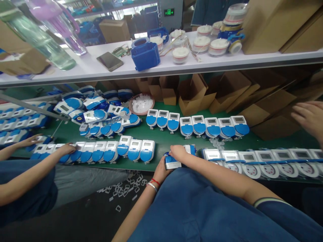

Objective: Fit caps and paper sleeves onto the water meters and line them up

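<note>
Meters (213, 129) on the bench (161, 141) left and right, cartons (188, 106) behind.

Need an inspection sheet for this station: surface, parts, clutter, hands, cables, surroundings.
Surface: green table, carrying rows of units.
Job's things: blue-and-white unit in hand; blue-covered units to the left; units with dials showing to the right.
Clutter: white pieces on floor; phone, green bottle on shelf.
Hands: left hand holds the unit; right hand on top, grip unclear.
Cables: thin wires on shelf.
Surroundings: co-worker's hand at left, another person's hand at right edge; open cardboard boxes; lit exit sign.

Head view: from above, forward and down, near green bench (161, 141)
</note>
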### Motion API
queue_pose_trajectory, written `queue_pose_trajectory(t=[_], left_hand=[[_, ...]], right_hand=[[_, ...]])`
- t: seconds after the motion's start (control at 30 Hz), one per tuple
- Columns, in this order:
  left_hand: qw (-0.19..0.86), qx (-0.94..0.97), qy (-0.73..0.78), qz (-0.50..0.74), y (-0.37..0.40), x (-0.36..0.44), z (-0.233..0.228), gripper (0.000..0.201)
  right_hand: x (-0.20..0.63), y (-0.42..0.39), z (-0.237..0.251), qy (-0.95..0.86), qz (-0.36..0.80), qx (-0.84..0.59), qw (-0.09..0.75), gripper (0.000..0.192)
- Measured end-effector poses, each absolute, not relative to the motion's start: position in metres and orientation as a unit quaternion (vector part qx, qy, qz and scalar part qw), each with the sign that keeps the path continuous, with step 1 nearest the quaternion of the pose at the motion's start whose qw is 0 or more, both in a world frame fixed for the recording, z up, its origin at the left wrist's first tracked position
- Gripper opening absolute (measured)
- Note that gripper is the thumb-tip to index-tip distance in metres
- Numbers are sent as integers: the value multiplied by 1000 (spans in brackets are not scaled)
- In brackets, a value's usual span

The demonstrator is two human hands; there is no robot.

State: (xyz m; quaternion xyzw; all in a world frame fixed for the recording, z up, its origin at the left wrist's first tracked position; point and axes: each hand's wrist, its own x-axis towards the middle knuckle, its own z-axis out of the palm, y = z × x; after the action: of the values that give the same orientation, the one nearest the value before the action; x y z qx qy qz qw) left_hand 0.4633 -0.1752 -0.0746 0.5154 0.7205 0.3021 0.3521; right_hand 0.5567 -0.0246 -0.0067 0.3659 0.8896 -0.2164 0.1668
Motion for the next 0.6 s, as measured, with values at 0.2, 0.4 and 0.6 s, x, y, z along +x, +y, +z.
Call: queue_pose_trajectory(t=[0.2, 0.4, 0.6], left_hand=[[363, 498, 729, 299, -178, 462, -80, 84], [402, 448, 713, 359, -179, 447, -84, 88], [461, 411, 657, 434, -155, 416, -87, 91]], right_hand=[[566, -15, -19, 851, -271, 422, 157, 42], [613, -41, -58, 807, -470, 355, -45, 59], [596, -50, -77, 772, -513, 360, -103, 91]])
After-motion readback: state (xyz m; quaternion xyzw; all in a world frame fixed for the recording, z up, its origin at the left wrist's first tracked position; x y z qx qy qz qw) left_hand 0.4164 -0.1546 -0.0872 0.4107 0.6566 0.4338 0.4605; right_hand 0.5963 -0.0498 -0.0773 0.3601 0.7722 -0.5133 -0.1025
